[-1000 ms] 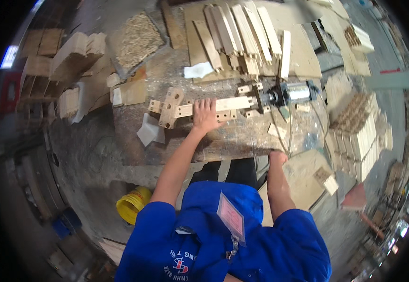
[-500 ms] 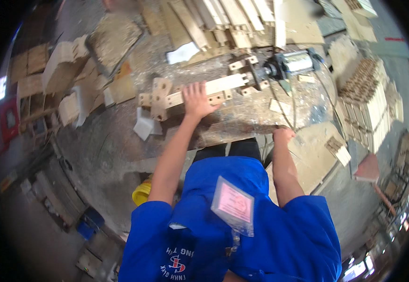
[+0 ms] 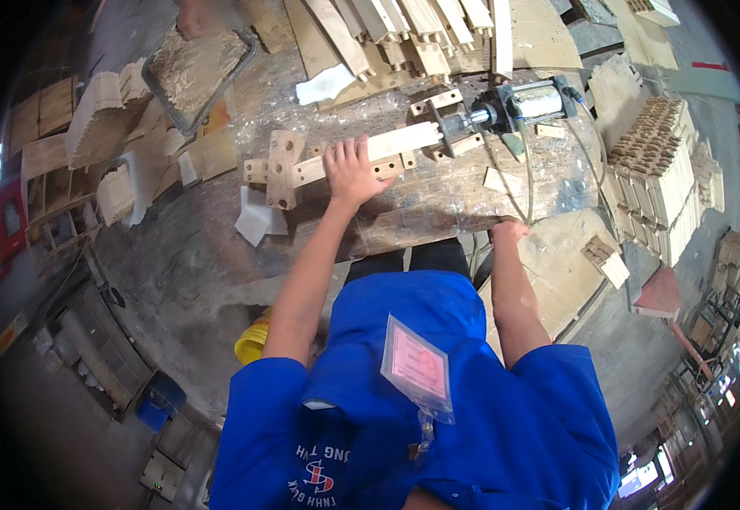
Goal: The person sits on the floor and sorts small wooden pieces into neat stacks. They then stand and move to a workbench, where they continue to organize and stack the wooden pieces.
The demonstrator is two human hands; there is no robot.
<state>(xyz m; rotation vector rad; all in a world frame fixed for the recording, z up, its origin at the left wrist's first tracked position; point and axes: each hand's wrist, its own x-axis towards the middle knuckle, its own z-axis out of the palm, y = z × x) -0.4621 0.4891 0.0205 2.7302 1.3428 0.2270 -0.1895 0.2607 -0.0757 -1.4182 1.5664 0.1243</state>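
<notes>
A workshop floor spreads around a worn wooden table (image 3: pixel 463 202), with a tray (image 3: pixel 146 75) of small wooden pieces at its far left, loose sticks (image 3: pixel 391 25) lying at the far side and a tall stack (image 3: pixel 655 191) of cut wood to the right. The board (image 3: pixel 404 142) lies across the middle of the table, its long axis running left to right, with the right end a little farther off than the left. Its left end meets a holed block (image 3: pixel 282 168); its right end is at the dark plate (image 3: pixel 447 127) on the rod of the cylinder (image 3: pixel 540 102), seemingly touching it, so board and rod are roughly in line. The left hand (image 3: pixel 354 174) is the nearer one: its grip is closed over the board left of the middle, fingers laid across the top and pointing to the far side. The right hand (image 3: pixel 509 230) is well apart from the board, to its right and nearer the body, fingers curled at the table's near edge (whether that grip is clamped on anything, I cannot tell, as the underside is hidden). A smaller holed piece (image 3: pixel 395 165) lies just beside the board on its near side, right of the left hand, and a white sheet (image 3: pixel 258 218) lies nearer, to the left.
</notes>
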